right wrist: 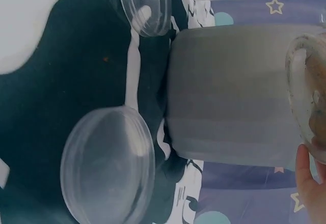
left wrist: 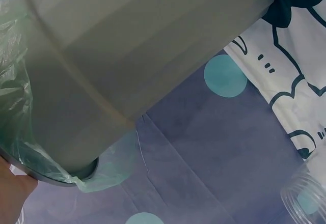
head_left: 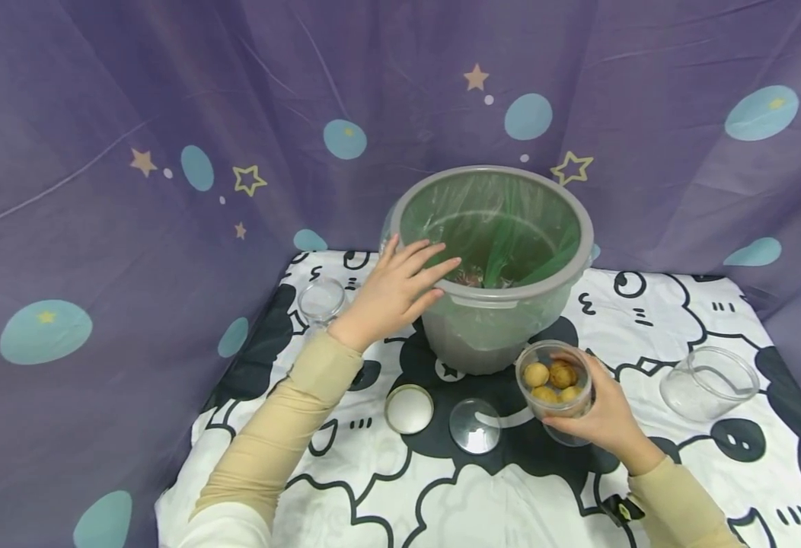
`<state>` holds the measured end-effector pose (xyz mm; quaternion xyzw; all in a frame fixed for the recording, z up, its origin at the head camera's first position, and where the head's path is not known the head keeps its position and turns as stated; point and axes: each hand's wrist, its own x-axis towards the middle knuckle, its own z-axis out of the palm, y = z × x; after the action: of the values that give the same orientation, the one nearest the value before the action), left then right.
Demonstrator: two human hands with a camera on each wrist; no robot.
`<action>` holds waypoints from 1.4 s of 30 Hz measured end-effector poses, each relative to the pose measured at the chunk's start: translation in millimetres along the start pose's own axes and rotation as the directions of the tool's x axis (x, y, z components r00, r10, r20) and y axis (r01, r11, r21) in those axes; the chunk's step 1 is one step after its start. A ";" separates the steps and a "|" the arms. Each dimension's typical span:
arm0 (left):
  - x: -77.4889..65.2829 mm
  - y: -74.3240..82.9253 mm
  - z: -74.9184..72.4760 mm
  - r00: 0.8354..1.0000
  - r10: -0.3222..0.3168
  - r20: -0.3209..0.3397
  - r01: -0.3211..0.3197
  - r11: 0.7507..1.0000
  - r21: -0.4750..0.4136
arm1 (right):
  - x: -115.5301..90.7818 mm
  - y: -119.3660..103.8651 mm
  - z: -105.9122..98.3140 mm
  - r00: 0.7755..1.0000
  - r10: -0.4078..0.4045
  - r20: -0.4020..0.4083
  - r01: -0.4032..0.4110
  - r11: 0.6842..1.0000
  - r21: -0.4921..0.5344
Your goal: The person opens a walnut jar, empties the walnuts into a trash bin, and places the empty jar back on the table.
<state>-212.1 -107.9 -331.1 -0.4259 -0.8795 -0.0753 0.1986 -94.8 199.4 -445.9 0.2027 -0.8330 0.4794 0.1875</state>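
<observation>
A grey bin [head_left: 469, 327] with a translucent green bag lining it stands at the back of the table. My left hand [head_left: 397, 293] rests at its front-left rim, fingers straight and spread over the opening; in the left wrist view part of this hand [left wrist: 15, 193] shows at the rim. In front of the bin my right hand [head_left: 602, 407] grips a clear plastic jar [head_left: 522, 388] by its side, thumb and fingers around it. Several round yellow-brown balls [head_left: 544, 394] sit inside that jar. In the right wrist view the jar [right wrist: 298, 91] shows only partly.
A gold-rimmed lid [head_left: 409, 409] and a clear lid [head_left: 474, 428] lie before the bin. Another clear lid [right wrist: 107, 168] lies below the held jar. One clear jar [head_left: 321, 299] stands at left, another [head_left: 709, 384] lies at right. A purple curtain [head_left: 167, 91] hangs behind.
</observation>
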 end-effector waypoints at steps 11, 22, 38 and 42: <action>-0.3 0.9 5.6 0.999 -0.009 -0.046 0.007 0.999 -0.052 | 5.9 22.7 -28.7 0.998 0.019 -0.058 -0.021 0.999 -0.035; -0.7 0.6 6.4 0.998 -0.022 -0.052 0.017 0.995 -0.101 | 28.1 6.6 -66.3 0.994 -0.029 -0.108 0.022 0.998 -0.064; -1.7 1.0 -1.9 0.999 -0.020 -0.032 0.017 0.995 -0.097 | 67.7 -22.4 -100.7 0.981 -0.051 -0.188 0.025 0.990 -0.139; -5.1 -2.0 -4.1 0.986 0.059 -0.158 -0.072 0.994 -0.079 | 75.7 -27.1 -102.5 0.979 -0.082 -0.188 0.048 0.983 -0.175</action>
<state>-209.6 -114.1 -329.4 -0.4556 -0.8428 -0.1390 0.2507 -132.8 264.7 -339.8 0.1654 -0.8413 0.4178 0.3004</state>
